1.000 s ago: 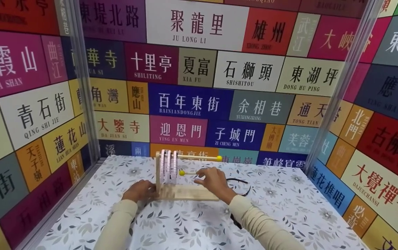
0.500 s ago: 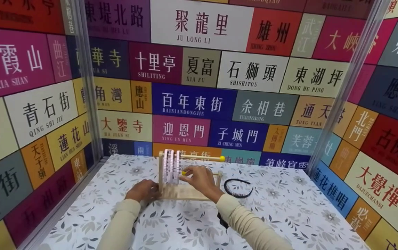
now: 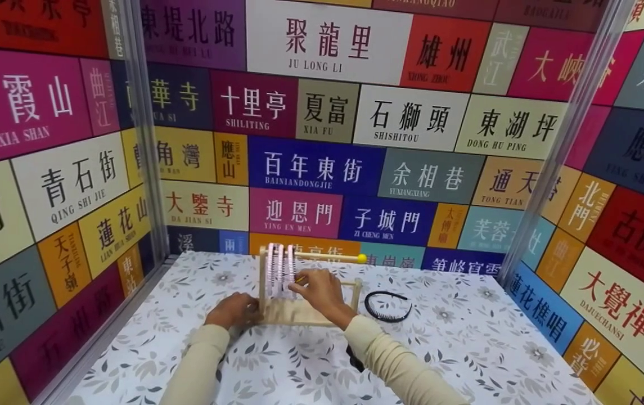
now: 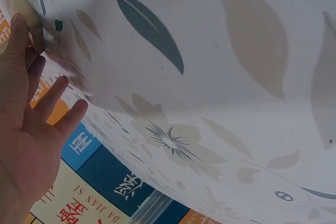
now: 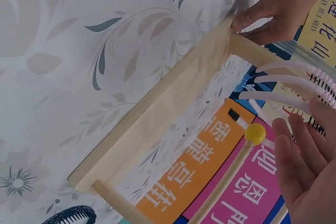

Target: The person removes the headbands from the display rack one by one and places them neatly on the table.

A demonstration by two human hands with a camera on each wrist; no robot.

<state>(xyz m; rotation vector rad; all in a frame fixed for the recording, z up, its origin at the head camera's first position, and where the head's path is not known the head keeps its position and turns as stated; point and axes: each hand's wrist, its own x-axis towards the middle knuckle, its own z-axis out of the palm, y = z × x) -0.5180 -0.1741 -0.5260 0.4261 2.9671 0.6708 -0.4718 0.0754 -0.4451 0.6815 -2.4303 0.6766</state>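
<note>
A wooden rack [image 3: 299, 312] stands on the table with a tall left post and a shorter right post. Several pale pink toothed headbands [image 3: 280, 270] hang from its upper peg near the left post. My left hand [image 3: 232, 309] grips the base's left end by the post; in the left wrist view its thumb and fingers [image 4: 39, 56] meet at the board's edge. My right hand [image 3: 322, 292] pinches the rightmost headband, though the exact contact is partly hidden. In the right wrist view, a lower peg's yellow ball [image 5: 255, 134] points at the headbands.
A black toothed headband [image 3: 388, 306] lies on the floral tablecloth [image 3: 434, 354], right of the rack. The upper peg ends in another yellow ball [image 3: 361, 259]. Sign-printed walls [image 3: 322, 160] enclose the table, with metal corner posts [image 3: 150, 140].
My right hand has moved left along the lower peg, past its yellow ball, to the headbands. My left hand keeps its hold on the rack. The view has shifted slightly.
</note>
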